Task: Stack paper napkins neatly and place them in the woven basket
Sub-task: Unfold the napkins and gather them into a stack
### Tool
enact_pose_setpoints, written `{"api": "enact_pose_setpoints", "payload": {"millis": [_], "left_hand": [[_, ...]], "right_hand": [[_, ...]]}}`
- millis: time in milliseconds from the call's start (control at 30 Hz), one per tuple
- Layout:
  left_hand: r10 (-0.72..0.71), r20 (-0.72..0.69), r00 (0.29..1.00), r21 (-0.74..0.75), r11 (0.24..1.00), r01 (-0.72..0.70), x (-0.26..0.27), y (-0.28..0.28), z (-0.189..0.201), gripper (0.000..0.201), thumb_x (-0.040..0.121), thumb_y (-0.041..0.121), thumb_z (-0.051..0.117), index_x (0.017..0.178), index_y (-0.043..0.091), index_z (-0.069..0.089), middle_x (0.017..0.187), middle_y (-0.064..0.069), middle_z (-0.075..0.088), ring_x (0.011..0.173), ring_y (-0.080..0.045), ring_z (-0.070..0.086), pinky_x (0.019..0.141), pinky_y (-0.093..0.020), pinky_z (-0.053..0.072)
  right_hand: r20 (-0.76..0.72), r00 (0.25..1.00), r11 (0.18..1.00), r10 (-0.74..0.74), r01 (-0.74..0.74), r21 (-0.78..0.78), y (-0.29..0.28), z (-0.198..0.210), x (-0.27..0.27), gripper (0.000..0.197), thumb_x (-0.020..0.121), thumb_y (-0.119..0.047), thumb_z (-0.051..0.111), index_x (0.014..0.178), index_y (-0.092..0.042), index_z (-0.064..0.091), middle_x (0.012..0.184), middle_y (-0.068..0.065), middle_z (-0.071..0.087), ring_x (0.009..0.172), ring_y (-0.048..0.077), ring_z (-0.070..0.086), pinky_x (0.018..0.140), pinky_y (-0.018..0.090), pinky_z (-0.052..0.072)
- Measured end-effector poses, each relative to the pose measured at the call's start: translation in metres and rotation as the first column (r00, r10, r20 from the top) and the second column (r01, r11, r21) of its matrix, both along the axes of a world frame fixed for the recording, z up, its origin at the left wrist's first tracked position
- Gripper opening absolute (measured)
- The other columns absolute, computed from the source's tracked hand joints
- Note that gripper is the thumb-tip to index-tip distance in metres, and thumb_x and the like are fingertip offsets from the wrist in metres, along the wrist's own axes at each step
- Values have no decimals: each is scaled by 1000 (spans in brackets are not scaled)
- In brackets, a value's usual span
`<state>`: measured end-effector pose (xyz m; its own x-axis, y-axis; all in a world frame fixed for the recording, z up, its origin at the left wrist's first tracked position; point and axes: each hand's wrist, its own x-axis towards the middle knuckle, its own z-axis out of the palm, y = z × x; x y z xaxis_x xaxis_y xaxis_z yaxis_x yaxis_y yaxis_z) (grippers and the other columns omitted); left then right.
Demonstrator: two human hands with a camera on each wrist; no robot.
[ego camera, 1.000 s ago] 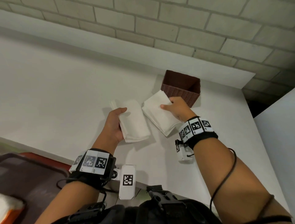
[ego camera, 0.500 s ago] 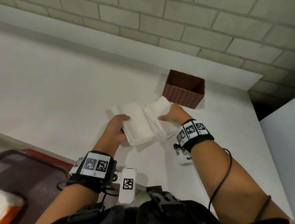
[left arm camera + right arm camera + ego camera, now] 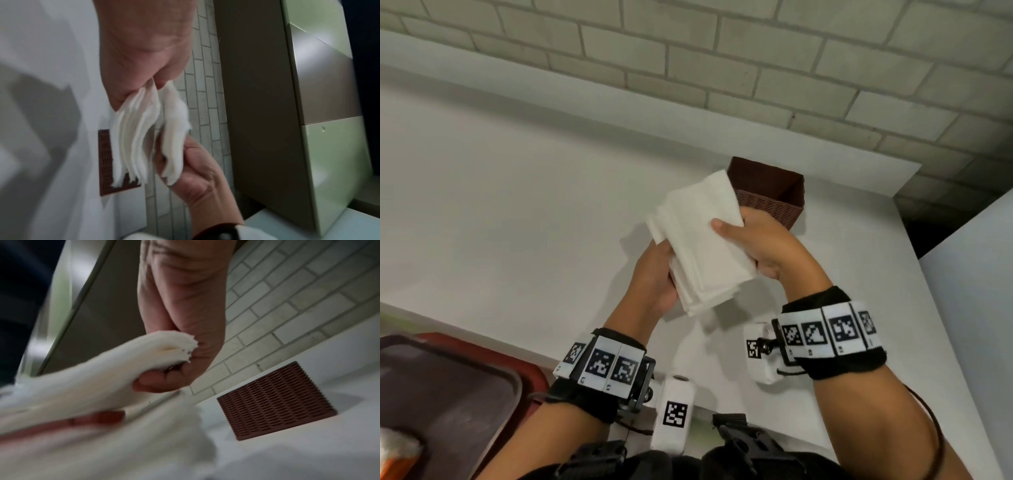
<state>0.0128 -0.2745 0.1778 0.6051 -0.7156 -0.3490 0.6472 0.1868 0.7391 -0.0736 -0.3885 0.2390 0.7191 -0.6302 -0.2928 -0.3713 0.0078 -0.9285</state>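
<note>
A thick pile of white paper napkins is held in the air above the white counter, between both hands. My left hand grips the lower bundle from the left, fingers underneath. My right hand pinches the upper bundle from the right, thumb on top. The two bundles lie one over the other, edges not quite even. The brown woven basket stands just behind the napkins on the counter, its inside looking empty; it also shows as the brown basket in the right wrist view.
A white counter runs to a brick wall behind the basket. A dark red tray sits at the lower left, off the counter's front edge. A white panel rises at the right.
Both napkin bundles were lying side by side on the counter; the hands have lifted them and brought them together, the right bundle over the left one, closer to the basket.
</note>
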Motion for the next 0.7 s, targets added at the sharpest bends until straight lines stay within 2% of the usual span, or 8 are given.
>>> {"api": "enact_pose_setpoints", "payload": {"millis": [167,233,300,367,433,533,633,700], "left_hand": [[10,-80,997,-64,998,-15,-9,-2,4,38,99,29,38,129,11,53,118,-12,66,103,-27,65,77,-41,56],[-10,-102,995,-94,996,1,-13,-4,5,46,98,43,33,128,15,53,118,-12,66,105,-28,64,84,-44,54],[-20,-72,997,-88,996,14,-18,-5,6,47,97,45,37,130,14,52,119,-11,66,107,-27,64,90,-45,52],[2,-1,1000,-61,998,-2,-21,-6,6,37,98,33,41,129,13,50,111,-6,68,100,-22,66,85,-40,54],[3,21,1000,-70,998,-2,-22,-6,6,29,100,28,38,123,16,50,102,-1,69,91,-17,68,77,-35,56],[-5,-14,1000,-112,994,3,-24,-6,7,26,101,27,34,119,17,50,102,-2,68,92,-17,67,75,-35,56],[13,-48,999,-123,992,-19,-25,-6,7,26,101,27,35,117,15,52,103,-5,67,94,-20,65,76,-37,55],[20,-77,997,-115,993,-29,-25,-5,7,31,100,28,37,124,12,50,109,-8,65,98,-24,64,80,-41,54]], "right_hand": [[-11,999,986,-45,43,-160,16,-11,-9,22,95,-24,51,114,-14,58,90,-4,61,82,13,58,69,24,48],[-10,997,947,-72,65,-313,18,-16,-10,26,93,-26,54,115,-12,57,95,-2,58,85,14,55,65,19,43],[-3,989,879,-151,133,-458,20,-20,-9,20,89,-27,60,103,-15,51,86,-7,52,76,8,49,56,9,35],[32,971,809,-235,214,-547,24,-23,-10,25,87,-27,64,96,-15,44,78,-10,46,68,5,44,52,10,34],[84,959,730,-270,260,-632,28,-26,-13,24,89,-26,63,97,-9,49,81,-5,50,71,10,47,53,14,34],[142,949,635,-283,296,-714,35,-27,-16,21,91,-29,59,91,-10,49,77,-2,51,68,12,45,51,9,30],[213,930,620,-301,360,-697,38,-29,-17,25,89,-29,62,81,-15,43,73,-3,52,65,12,45,53,10,33],[262,911,638,-320,411,-651,37,-31,-18,27,87,-27,65,77,-14,43,68,-5,50,61,9,44,54,11,37]]}}
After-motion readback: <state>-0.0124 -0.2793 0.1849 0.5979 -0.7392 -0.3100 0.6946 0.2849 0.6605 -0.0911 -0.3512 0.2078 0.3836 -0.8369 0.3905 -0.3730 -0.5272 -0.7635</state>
